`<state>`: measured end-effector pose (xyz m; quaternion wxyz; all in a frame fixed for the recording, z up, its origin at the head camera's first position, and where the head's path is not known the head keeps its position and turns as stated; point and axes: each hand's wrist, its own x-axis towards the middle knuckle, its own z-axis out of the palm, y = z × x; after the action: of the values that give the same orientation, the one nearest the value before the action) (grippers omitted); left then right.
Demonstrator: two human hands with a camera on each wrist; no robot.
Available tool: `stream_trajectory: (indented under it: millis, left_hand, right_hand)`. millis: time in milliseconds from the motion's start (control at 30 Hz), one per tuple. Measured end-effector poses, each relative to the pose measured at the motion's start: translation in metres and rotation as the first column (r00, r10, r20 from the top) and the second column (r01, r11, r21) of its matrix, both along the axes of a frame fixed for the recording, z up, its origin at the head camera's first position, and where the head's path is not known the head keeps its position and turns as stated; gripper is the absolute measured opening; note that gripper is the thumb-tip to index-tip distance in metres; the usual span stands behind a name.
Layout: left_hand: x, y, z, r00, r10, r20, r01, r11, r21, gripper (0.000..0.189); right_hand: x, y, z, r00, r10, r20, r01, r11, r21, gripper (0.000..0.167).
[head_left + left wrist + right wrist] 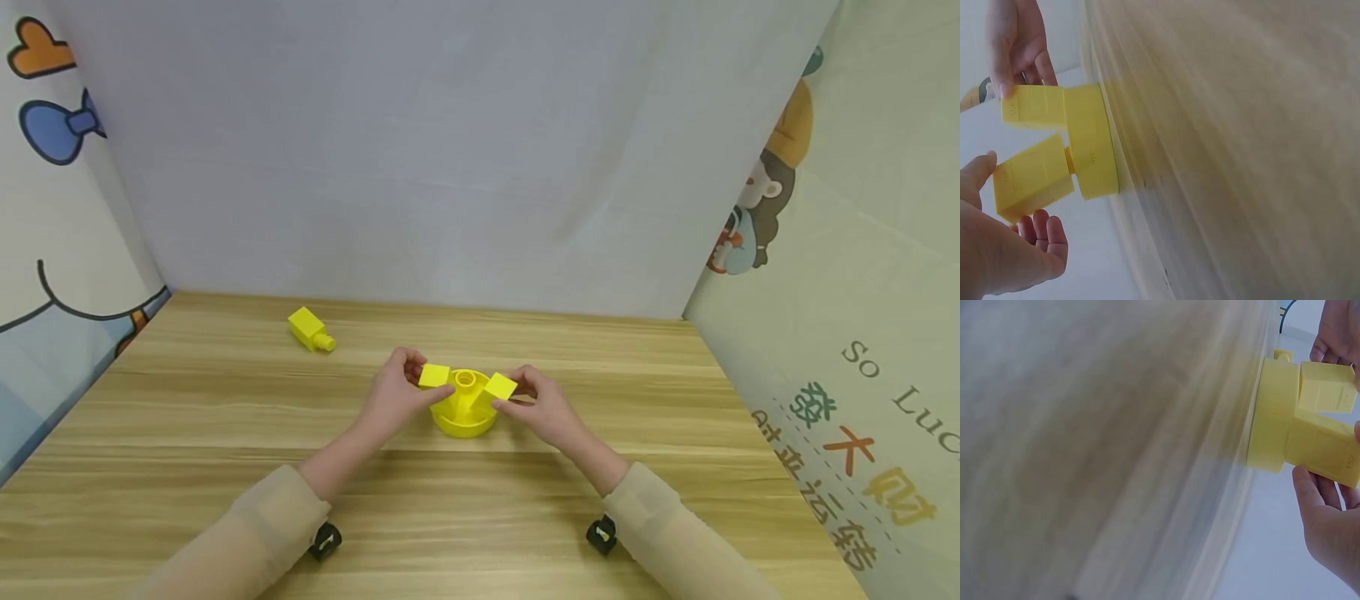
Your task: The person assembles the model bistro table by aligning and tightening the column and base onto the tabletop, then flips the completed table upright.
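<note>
A round yellow base (463, 428) with a raised rim and an unfilled round socket rests on the wooden table. My left hand (392, 392) pinches a yellow block (434, 376) between thumb and fingers at the base's left side. That block leans outward in the left wrist view, and a bit of its round peg shows at the base. On the other side my right hand (547, 408) pinches a second yellow block (500, 387), its lower end against the base; whether its peg is seated is hidden.
Toward the back left of the table (225, 400) lies a third yellow block (307, 326), on its side with its round peg pointing right. A pale cloth (420, 167) hangs behind the table, and printed cloths stand at both sides.
</note>
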<state>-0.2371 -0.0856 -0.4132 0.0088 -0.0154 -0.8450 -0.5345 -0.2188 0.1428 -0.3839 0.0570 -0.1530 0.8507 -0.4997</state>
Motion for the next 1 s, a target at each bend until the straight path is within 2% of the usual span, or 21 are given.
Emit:
stream_trajectory:
  millis: [133, 267, 400, 700, 1000]
  left_hand:
    - [-0.004, -0.002, -0.002, 1.000, -0.023, -0.004, 0.023, 1.000, -0.012, 0.053]
    - [-0.007, -0.009, 0.001, 0.994, -0.105, -0.024, 0.105, 0.994, -0.004, 0.052]
    - [-0.012, -0.015, 0.005, 0.982, -0.187, -0.015, 0.187, 0.982, -0.003, 0.053]
    - [-0.027, -0.025, 0.002, 0.951, -0.308, -0.008, 0.308, 0.951, -0.004, 0.047]
    - [-0.038, -0.028, 0.002, 0.899, -0.436, -0.036, 0.435, 0.900, -0.026, 0.044]
  right_hand:
    - [0.002, -0.001, 0.003, 1.000, 0.003, -0.004, -0.003, 1.000, -0.002, 0.032]
    - [0.003, 0.000, 0.005, 1.000, 0.000, 0.006, 0.000, 1.000, -0.001, 0.033]
    - [0.004, 0.000, 0.005, 1.000, -0.003, 0.011, 0.003, 1.000, 0.002, 0.033]
    - [0.002, 0.001, 0.001, 1.000, 0.015, 0.002, -0.015, 1.000, -0.001, 0.033]
    - [0.001, 0.002, 0.001, 1.000, 0.016, -0.008, -0.016, 1.000, -0.017, 0.033]
